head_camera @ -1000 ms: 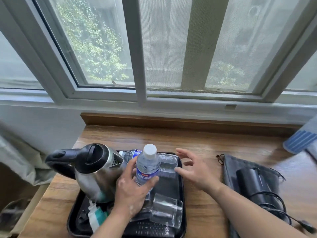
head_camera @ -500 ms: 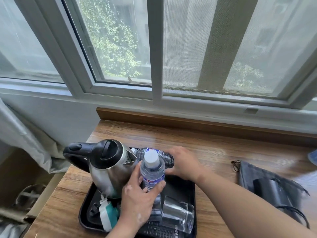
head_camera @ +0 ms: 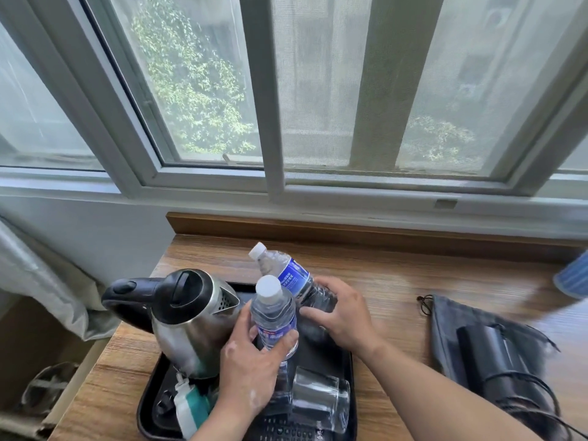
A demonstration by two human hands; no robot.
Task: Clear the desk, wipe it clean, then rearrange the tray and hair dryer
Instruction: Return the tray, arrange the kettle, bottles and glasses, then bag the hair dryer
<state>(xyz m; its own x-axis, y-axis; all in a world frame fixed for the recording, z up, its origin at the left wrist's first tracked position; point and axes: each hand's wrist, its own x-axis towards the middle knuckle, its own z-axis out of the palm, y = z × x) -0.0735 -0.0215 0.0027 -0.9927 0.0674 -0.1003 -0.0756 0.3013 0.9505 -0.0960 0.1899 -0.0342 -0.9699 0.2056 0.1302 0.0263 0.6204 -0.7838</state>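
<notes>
The left grip point(head_camera: 251, 367) is curled round the lower half of an upright bottle point(head_camera: 273, 313), thumb on one side and fingers on the other. The bottle stands over the middle of the tray point(head_camera: 348, 370), and its base is hidden behind the hand. The right grip point(head_camera: 343, 316) is wrapped round the bottom end of a second bottle point(head_camera: 294, 276). This one is tilted, its white cap pointing up and away toward the window point(head_camera: 318, 90), above the tray's far edge.

Both bottles are clear plastic with white caps and blue labels. The tilted one carries lines of white writing, too small and blurred to read. The upright one's label is mostly covered by fingers, and only a touch of red shows on the blue.

The black tray sits on the wooden bench point(head_camera: 397, 275) near its left end. On its left side stands a steel kettle point(head_camera: 191, 326) with a black lid and handle, spout facing the bottles. A glass point(head_camera: 318, 401) lies on its side at the tray's near right. A dark remote point(head_camera: 286, 431) is partly visible at the near edge, its key markings illegible. A white and teal item point(head_camera: 189, 409) lies by the kettle's base.

The black hair dryer point(head_camera: 496, 358) lies on a grey drawstring bag point(head_camera: 445, 316), well right of the tray, its cord looped at the near end.
</notes>
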